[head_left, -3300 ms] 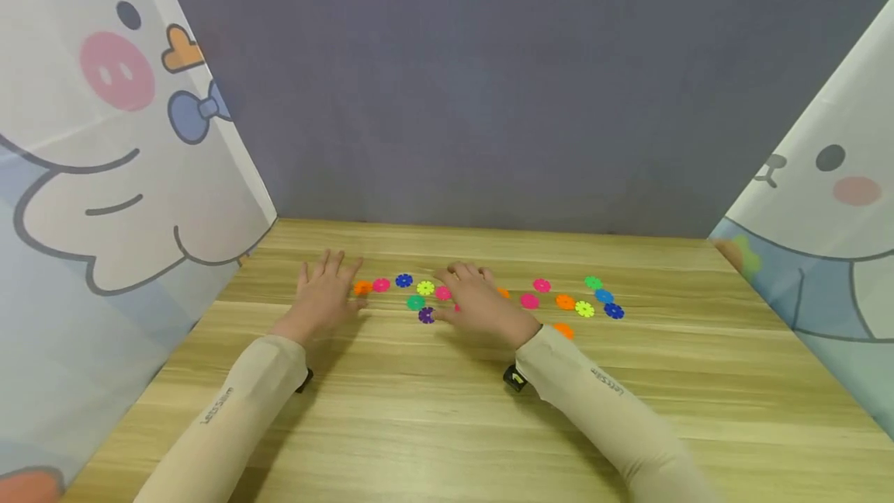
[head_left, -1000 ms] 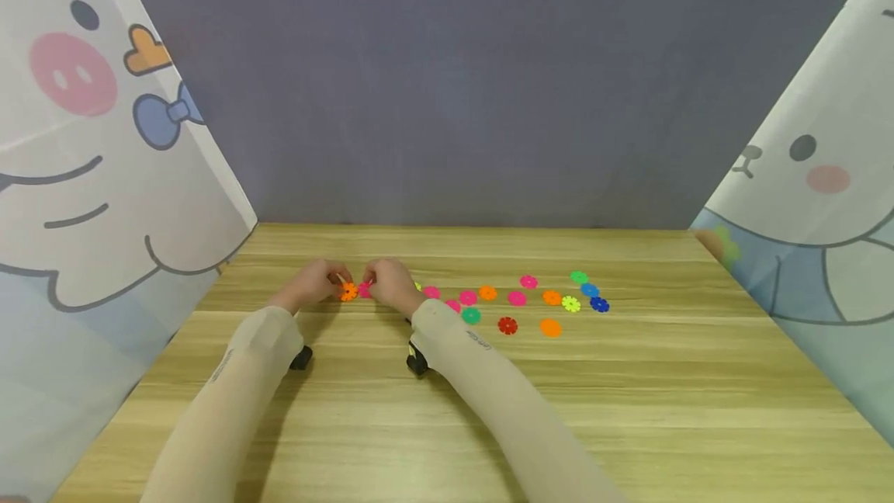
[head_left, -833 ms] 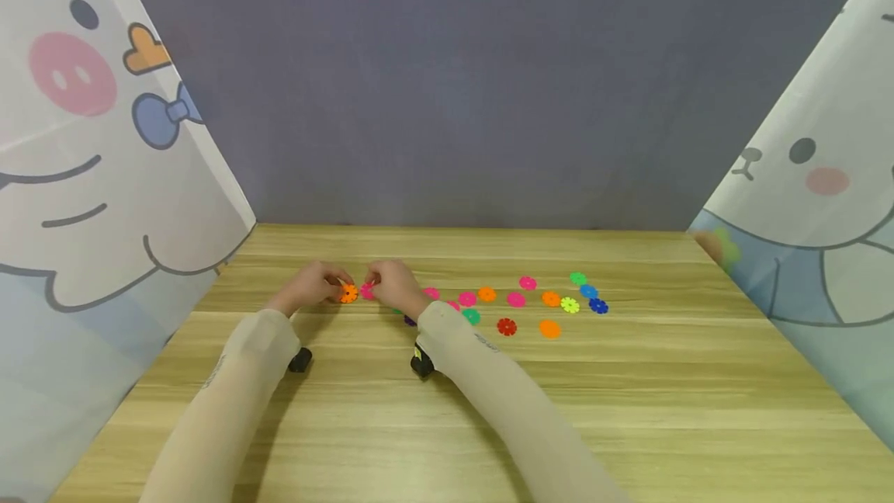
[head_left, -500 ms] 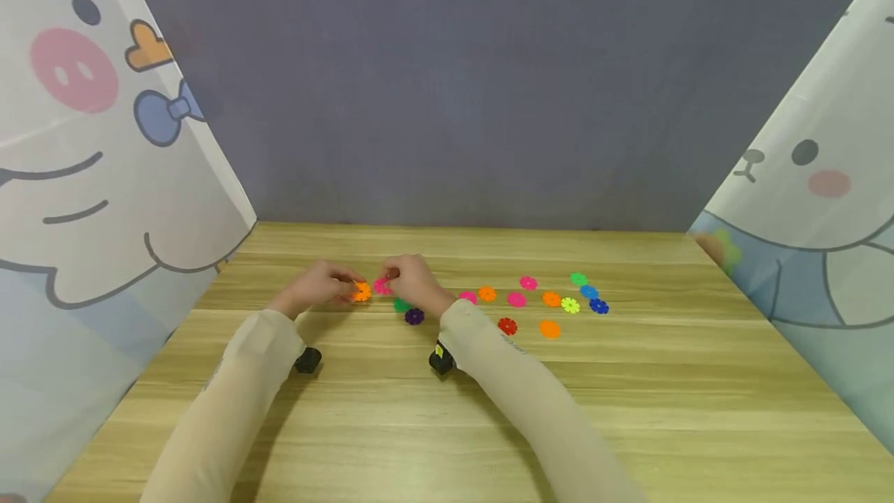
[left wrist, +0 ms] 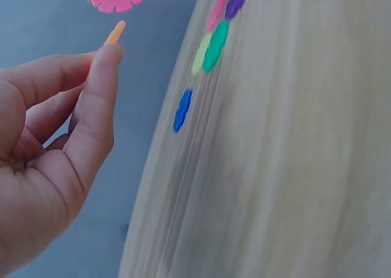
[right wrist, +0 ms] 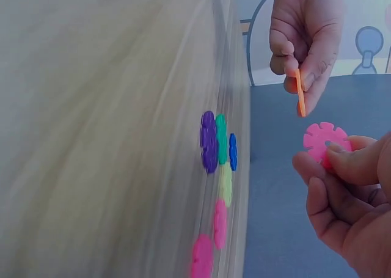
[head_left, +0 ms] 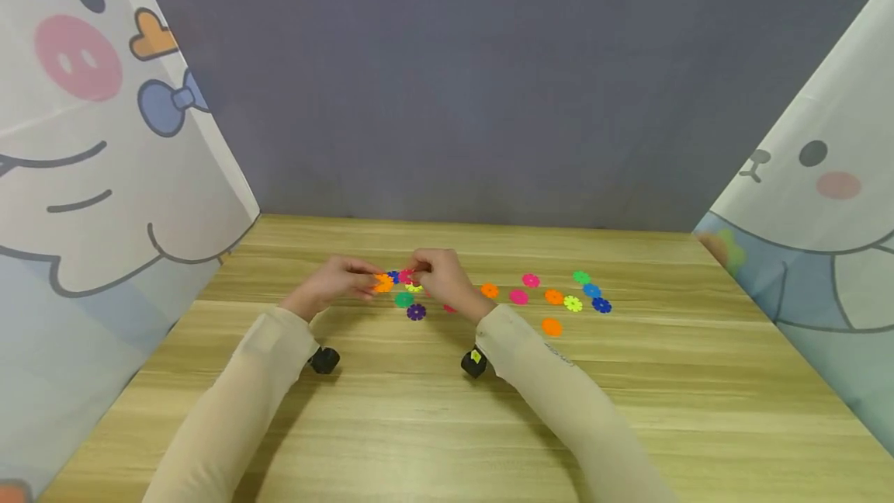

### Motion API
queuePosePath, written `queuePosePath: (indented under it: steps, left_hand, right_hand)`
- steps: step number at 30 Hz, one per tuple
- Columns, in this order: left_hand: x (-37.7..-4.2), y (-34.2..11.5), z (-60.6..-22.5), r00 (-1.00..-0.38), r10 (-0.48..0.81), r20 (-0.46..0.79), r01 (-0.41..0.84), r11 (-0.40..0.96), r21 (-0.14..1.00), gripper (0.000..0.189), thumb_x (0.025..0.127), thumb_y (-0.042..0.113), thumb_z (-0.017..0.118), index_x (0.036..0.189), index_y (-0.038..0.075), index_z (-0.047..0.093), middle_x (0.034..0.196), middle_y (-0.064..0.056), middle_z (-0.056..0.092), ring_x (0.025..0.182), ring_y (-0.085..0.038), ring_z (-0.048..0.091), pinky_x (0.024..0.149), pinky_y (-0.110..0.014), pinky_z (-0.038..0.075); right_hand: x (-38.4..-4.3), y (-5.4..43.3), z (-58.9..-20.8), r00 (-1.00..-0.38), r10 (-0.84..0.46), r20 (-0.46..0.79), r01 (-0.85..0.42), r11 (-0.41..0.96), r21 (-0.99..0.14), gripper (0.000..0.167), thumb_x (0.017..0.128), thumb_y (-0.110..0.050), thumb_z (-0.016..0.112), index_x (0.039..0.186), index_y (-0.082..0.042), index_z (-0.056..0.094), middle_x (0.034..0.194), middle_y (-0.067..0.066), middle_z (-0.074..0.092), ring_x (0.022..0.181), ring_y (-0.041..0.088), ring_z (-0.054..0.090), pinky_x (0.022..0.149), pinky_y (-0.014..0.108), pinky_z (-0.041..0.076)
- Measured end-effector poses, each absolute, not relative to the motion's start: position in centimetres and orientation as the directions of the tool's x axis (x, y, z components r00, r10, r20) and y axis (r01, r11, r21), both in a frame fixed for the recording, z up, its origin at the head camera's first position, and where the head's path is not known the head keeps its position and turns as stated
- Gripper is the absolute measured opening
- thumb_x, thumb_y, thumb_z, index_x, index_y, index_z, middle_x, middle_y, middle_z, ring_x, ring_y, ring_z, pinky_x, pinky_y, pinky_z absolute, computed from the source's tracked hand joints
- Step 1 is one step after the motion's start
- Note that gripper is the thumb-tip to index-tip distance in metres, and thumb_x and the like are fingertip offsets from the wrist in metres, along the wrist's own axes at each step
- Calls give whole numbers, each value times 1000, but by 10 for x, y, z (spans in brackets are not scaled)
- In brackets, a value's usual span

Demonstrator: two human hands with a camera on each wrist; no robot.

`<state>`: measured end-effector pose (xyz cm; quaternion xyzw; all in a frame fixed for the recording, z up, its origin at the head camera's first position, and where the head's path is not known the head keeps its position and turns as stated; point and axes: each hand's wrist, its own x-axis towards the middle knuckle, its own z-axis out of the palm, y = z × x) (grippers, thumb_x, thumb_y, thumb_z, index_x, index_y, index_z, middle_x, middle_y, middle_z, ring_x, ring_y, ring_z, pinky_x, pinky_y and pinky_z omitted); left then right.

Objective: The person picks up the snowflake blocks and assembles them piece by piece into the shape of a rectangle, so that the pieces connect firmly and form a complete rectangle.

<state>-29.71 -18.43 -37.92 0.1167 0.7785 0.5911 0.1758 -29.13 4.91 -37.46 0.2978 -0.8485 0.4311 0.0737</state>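
Observation:
My left hand point(head_left: 340, 282) pinches a notched orange plastic disc point(head_left: 383, 283) between thumb and fingertips. In the left wrist view this orange disc point(left wrist: 115, 33) shows edge-on. My right hand point(head_left: 448, 279) pinches a pink disc of the same flower-like kind; in the right wrist view the pink disc point(right wrist: 318, 142) faces the camera, slots visible around its rim. Both discs are raised above the table, close to each other with a small gap. Below them lie a dark blue disc point(right wrist: 233, 151), a green disc point(head_left: 403, 300) and a purple disc point(head_left: 416, 312).
More discs lie flat across the wooden table point(head_left: 391, 425) to the right, among them an orange disc point(head_left: 552, 327), a yellow disc point(head_left: 573, 303) and a blue disc point(head_left: 601, 305). The right forearm hides some. A grey backdrop point(head_left: 447, 84) rises behind the table.
Both hands were spread open over the table at first. Since then they have taken hold of the orange and pink discs, lifted them and moved to the right with them.

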Motion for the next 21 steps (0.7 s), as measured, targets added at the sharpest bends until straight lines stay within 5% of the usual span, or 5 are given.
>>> queuePosePath:
  steps: [5, 14, 21]
  left_hand:
    - [-293, -174, -381, -910, 392, -133, -50, 216, 975, 37, 99, 0, 57, 131, -16, 54, 107, -13, 69, 87, -22, 70, 82, -37, 59]
    - [-280, -153, -380, -899, 423, -112, -79, 95, 992, 37, 100, -2, 54, 133, -18, 51, 105, -10, 69, 85, -17, 67, 84, -35, 58]
    - [-271, -144, -378, -900, 423, -101, -63, 103, 993, 35, 99, 0, 58, 130, -15, 56, 111, -14, 67, 82, -16, 66, 79, -31, 59]
  right_hand:
    - [-284, 62, -375, -810, -415, 414, -573, 408, -711, 17, 88, 12, 63, 81, -1, 71, 79, 11, 70, 59, 11, 56, 55, 21, 47]
    - [-270, 81, -379, -775, -384, 502, -620, 309, -721, 17, 90, 15, 61, 82, 3, 70, 84, 15, 72, 72, 35, 69, 60, 29, 58]
    - [-261, 93, -383, -738, -386, 554, -666, 281, -691, 11, 87, 13, 67, 83, 4, 71, 85, 16, 72, 70, 32, 70, 56, 36, 58]
